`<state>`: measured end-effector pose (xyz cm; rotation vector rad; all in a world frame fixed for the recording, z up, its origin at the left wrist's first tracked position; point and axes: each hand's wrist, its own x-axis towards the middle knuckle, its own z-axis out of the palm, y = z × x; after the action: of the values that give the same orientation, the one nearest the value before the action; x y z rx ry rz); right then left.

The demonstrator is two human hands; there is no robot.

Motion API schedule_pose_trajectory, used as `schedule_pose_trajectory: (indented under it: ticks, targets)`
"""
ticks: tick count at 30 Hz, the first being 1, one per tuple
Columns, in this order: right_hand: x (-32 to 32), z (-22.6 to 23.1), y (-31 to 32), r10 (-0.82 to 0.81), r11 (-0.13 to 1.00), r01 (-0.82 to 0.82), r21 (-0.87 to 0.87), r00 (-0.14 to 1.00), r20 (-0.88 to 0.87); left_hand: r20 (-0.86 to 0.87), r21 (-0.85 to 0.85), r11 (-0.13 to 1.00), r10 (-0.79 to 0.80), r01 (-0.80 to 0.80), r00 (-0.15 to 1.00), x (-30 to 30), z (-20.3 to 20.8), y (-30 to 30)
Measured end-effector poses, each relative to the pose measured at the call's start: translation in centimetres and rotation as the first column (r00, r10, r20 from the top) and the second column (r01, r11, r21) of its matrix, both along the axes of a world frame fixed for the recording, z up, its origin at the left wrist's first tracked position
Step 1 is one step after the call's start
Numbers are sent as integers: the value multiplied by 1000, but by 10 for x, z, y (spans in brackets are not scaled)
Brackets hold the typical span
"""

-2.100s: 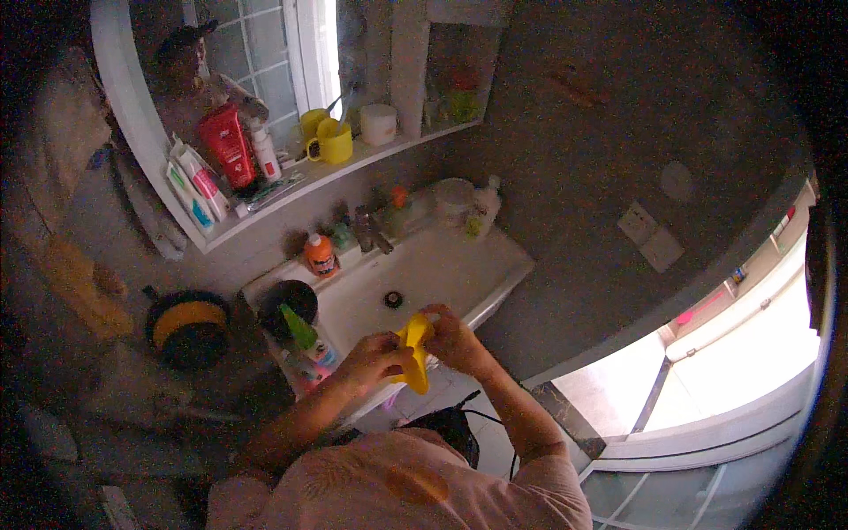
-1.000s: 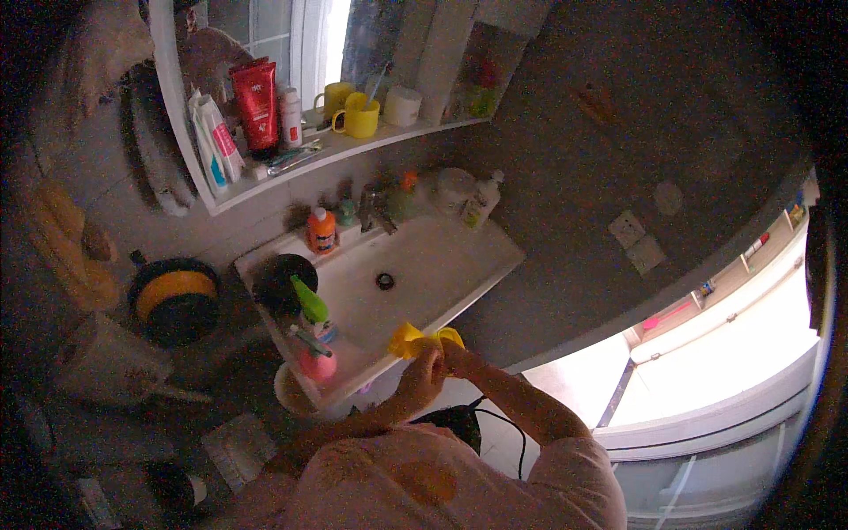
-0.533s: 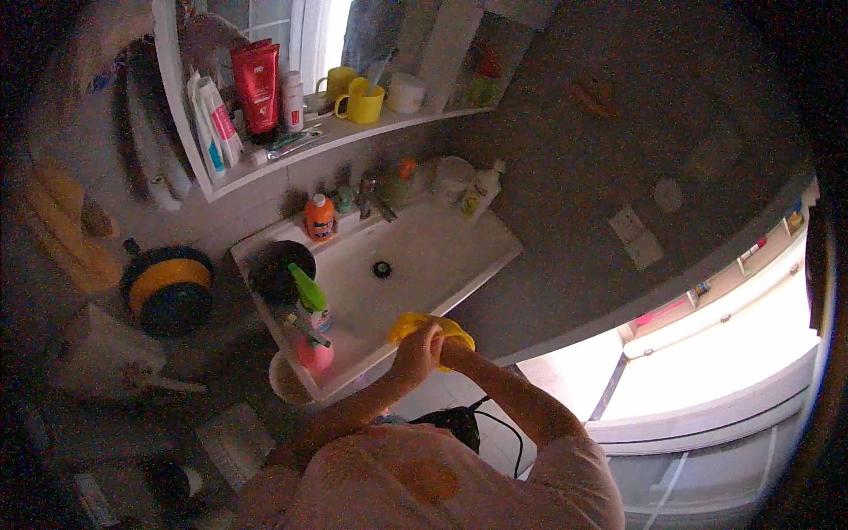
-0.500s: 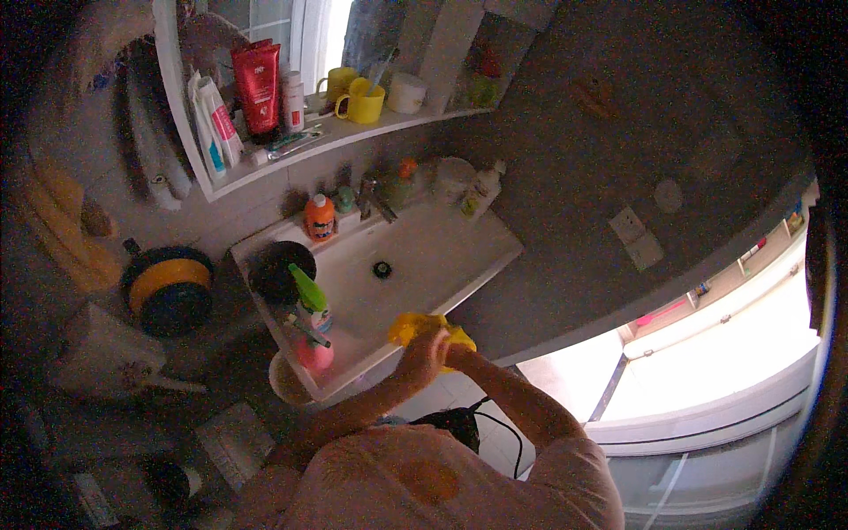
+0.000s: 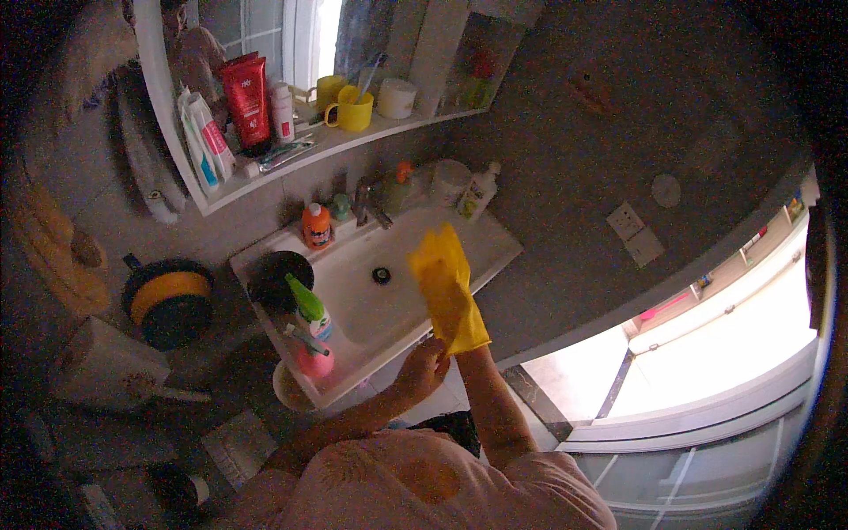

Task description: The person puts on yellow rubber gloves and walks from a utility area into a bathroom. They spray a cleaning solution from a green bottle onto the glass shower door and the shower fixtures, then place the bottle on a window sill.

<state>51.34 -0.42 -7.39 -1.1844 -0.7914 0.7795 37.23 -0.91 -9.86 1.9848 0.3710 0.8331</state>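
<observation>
Two hands: the right hand (image 5: 443, 281) is inside the glove, its fingers stretched out, gripping nothing that I can see; the left hand (image 5: 422, 367) is bare, fingers bent beside the cuff, and from here I can't tell whether it pinches the rubber.
Yellow glove: one (image 5: 462, 320), pulled over the right hand with its cuff at the wrist, raised above the near right side of the basin, its fingers a bit blurred.
Sink: one, white (image 5: 349, 309), with one dark drain (image 5: 381, 276) and one faucet (image 5: 362, 203).
Left rim: three things, namely one dark bowl (image 5: 281, 276), one spray bottle with a green top (image 5: 311, 307) and one pink bottle (image 5: 314, 362).
Back rim: one orange bottle (image 5: 316, 228) left of the faucet; to its right, one orange-capped bottle (image 5: 399, 187), one pale tub (image 5: 450, 183) and one white pump bottle (image 5: 478, 194).
Shelf: one ledge (image 5: 265, 183) bearing one yellow mug (image 5: 355, 113), its reflection behind it, and one white cup (image 5: 397, 99).
Right wall: two square plates (image 5: 627, 221), edge to edge, plus one round disc (image 5: 665, 190).
</observation>
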Motion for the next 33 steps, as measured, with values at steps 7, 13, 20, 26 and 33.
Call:
schedule_pose_trajectory:
  ticks: [7,13,20,26,33]
  targets:
    - [-1,-2,7,-94,983,126,136,970,-225,114,-6,983,-180,182,977,5,-2,0]
    - [7,14,18,-66,966,144,216,940,-333,41,100,993,54,-58,998,13,53,18]
    - [10,40,33,-19,938,150,314,922,-386,-15,388,920,54,-44,998,40,71,29]
    - [10,71,26,-217,960,279,14,713,667,42,316,920,-259,234,965,39,57,9]
    - [26,129,28,261,667,709,228,-510,820,173,417,903,33,-104,984,38,50,3]
